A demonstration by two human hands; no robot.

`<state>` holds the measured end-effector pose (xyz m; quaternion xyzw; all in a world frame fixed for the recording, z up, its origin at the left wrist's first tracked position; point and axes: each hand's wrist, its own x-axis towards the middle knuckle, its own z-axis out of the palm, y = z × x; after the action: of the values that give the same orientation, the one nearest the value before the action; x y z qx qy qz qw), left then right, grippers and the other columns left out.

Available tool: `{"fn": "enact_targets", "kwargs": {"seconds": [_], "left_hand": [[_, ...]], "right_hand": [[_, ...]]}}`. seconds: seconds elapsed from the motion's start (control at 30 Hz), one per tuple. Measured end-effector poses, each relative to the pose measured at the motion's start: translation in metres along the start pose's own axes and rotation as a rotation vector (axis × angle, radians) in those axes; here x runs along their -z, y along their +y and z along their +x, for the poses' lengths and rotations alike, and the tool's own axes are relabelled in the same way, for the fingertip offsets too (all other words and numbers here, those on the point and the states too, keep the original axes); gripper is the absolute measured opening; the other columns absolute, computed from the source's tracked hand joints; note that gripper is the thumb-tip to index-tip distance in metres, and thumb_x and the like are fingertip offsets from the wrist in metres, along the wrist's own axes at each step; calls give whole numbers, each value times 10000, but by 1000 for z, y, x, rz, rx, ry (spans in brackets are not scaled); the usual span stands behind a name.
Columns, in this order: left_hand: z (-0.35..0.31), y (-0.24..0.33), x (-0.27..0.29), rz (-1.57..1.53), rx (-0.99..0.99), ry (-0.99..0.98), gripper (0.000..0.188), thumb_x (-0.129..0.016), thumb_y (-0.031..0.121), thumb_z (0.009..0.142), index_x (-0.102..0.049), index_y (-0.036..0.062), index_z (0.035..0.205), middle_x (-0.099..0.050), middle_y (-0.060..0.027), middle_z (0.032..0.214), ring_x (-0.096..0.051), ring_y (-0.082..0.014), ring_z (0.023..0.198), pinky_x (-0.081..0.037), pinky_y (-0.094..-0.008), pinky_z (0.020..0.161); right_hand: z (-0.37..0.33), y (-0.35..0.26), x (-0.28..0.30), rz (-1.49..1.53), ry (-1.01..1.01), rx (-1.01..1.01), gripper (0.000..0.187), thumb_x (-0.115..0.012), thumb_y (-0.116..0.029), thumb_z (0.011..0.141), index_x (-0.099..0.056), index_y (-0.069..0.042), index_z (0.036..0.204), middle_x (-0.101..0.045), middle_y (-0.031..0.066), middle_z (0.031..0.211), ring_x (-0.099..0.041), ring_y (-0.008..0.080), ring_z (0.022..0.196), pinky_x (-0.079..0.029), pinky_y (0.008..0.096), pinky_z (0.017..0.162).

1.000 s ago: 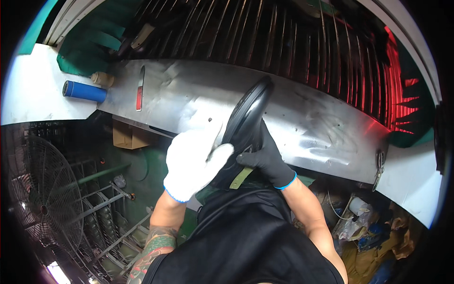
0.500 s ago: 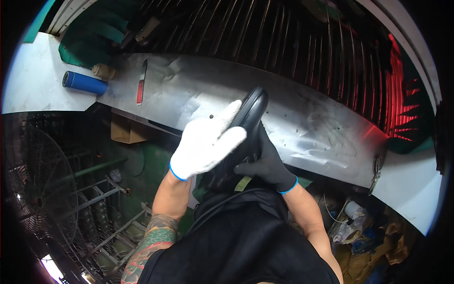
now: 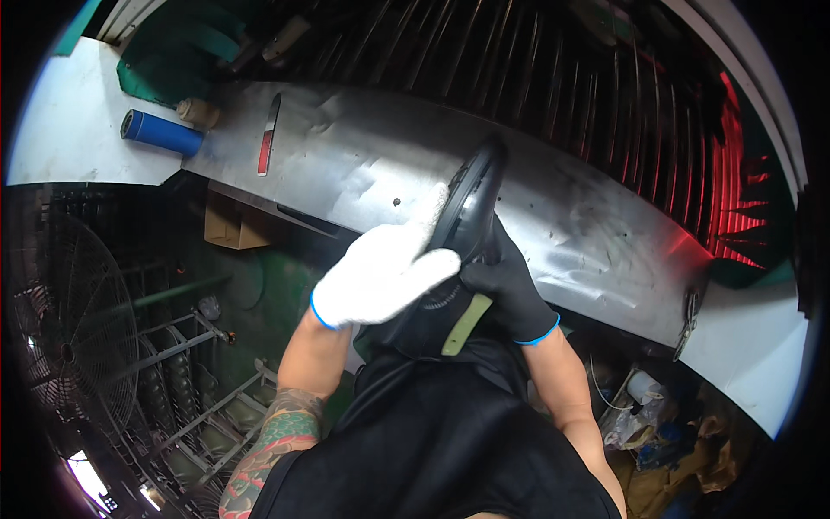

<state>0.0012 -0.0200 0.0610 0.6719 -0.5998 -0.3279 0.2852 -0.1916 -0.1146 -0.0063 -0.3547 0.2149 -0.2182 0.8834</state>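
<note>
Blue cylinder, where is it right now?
Head view, upper left: the blue cylinder lies on its side on the metal bench, beside a small tan roll, well away from both hands.

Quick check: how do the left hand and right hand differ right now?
The left hand wears a white glove; the right hand wears a black one. The left hand lies flat on the black curved part, while the right hand grips it from below. Both gloves have blue cuffs and both touch that part.
</note>
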Motion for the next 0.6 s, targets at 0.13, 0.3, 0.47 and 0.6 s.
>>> {"fn": "enact_targets", "kwargs": {"seconds": [0.13, 0.3, 0.47, 0.6], "left_hand": [[0, 17, 2, 393, -116, 145, 713, -755, 314, 953, -518, -108, 1476, -676, -192, 776, -695, -308, 745, -558, -394, 720], [14, 1, 0, -55, -17, 392, 474, -733, 148, 935, -650, -16, 1372, -746, -162, 971, -711, -309, 782, -568, -370, 758], [13, 22, 24, 359, -91, 343, 639, -796, 189, 904, -558, -48, 1447, -729, -180, 1164, -742, -264, 1030, -548, -308, 975], [20, 27, 34, -517, -2, 468, 1001, -908, 139, 775, -355, -6, 1596, -664, -230, 1339, -711, -292, 1140, -567, -379, 1007]], "right_hand": [[5, -6, -16, -66, 73, 60, 996, -813, -11, 813, -256, -35, 1639, -532, 119, 1497, -554, 228, 1338, -448, 376, 1134], [3, -6, -19, -357, 11, 101, 1174, -876, -100, 796, -96, 3, 1667, -467, 176, 1562, -488, 264, 1416, -413, 387, 1171], [-5, -19, -31, -731, 76, 96, 1286, -896, -220, 807, 28, 24, 1667, -514, 263, 1529, -586, 318, 1334, -484, 407, 1105], [-11, -36, -50, -489, -15, 0, 1024, -821, -230, 890, -196, -18, 1673, -626, 256, 1404, -637, 252, 1272, -513, 382, 1060]]}}
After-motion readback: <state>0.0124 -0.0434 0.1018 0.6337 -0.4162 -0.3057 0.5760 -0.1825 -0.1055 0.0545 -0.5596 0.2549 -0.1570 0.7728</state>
